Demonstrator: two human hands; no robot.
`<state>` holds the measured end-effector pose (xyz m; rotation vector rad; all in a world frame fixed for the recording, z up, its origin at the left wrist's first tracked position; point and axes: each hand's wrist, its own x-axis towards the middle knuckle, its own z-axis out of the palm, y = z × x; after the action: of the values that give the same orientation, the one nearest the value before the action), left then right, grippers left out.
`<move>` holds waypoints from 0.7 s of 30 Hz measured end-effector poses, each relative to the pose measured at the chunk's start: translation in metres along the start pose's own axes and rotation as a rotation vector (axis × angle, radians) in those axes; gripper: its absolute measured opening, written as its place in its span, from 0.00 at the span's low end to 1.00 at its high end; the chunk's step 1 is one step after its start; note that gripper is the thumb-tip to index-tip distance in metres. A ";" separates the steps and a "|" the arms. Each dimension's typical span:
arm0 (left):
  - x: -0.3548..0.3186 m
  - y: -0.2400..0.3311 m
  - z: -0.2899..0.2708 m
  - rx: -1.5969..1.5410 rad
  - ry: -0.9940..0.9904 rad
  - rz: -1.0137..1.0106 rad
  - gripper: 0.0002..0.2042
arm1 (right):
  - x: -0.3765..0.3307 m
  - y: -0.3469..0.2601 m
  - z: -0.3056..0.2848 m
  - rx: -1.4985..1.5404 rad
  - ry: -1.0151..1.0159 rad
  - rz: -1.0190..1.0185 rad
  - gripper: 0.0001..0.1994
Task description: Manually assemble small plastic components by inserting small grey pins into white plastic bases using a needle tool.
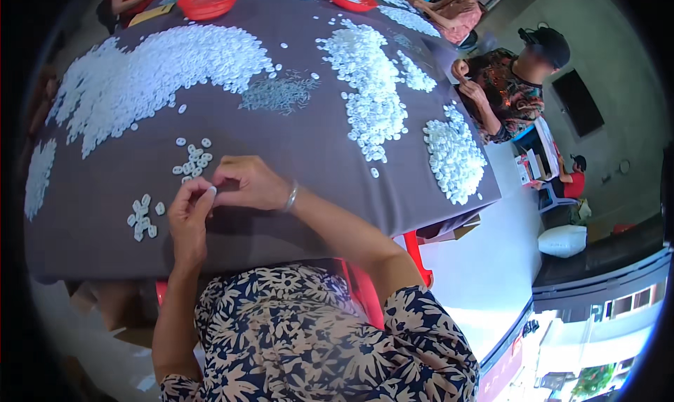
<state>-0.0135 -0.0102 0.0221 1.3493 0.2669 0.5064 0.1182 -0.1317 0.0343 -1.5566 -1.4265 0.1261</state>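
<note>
Over the near part of the dark tablecloth, my left hand is closed, pinching a small white plastic piece between thumb and fingertips. My right hand meets it from the right with its fingers pinched together; whatever they grip is too small to make out. Just beyond my left hand lies a small cluster of white oval pieces with holes. To its left sits another little group of white pieces. Farther off is a heap of thin grey metal pins.
Large heaps of white pieces cover the table's far left, centre right and right edge. Two red basins stand at the back. A person works at the right side; others sit farther away.
</note>
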 end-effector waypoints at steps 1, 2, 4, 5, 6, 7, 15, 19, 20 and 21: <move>0.001 -0.001 0.002 0.001 -0.012 0.001 0.04 | 0.000 0.002 0.002 -0.006 0.010 0.002 0.10; 0.001 -0.003 0.003 -0.006 0.002 0.003 0.04 | 0.000 0.003 0.003 0.008 -0.001 0.012 0.10; 0.002 -0.008 0.000 -0.025 0.009 -0.018 0.04 | 0.000 0.008 0.007 0.006 -0.012 -0.008 0.09; 0.002 -0.009 -0.003 -0.027 -0.007 -0.013 0.04 | 0.000 0.009 0.009 -0.007 -0.001 -0.007 0.09; 0.002 -0.010 -0.004 0.014 0.008 -0.031 0.05 | 0.000 0.009 0.011 -0.004 0.012 -0.014 0.10; 0.000 -0.009 -0.005 0.057 0.027 -0.051 0.05 | 0.000 0.007 0.013 0.004 0.023 -0.020 0.10; 0.003 -0.009 -0.007 0.088 0.006 -0.070 0.04 | -0.005 0.002 0.018 -0.053 -0.013 -0.039 0.10; 0.004 -0.004 -0.008 0.073 -0.038 -0.075 0.03 | -0.005 0.000 0.017 -0.054 0.011 -0.080 0.09; 0.005 -0.005 -0.008 0.051 -0.050 -0.077 0.03 | -0.005 0.000 0.019 -0.060 0.014 -0.088 0.09; 0.005 -0.005 -0.008 0.051 -0.054 -0.066 0.03 | -0.004 0.001 0.021 -0.056 0.043 -0.095 0.09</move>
<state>-0.0115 -0.0015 0.0163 1.3970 0.2807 0.4101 0.1045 -0.1224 0.0207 -1.5242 -1.4781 -0.0039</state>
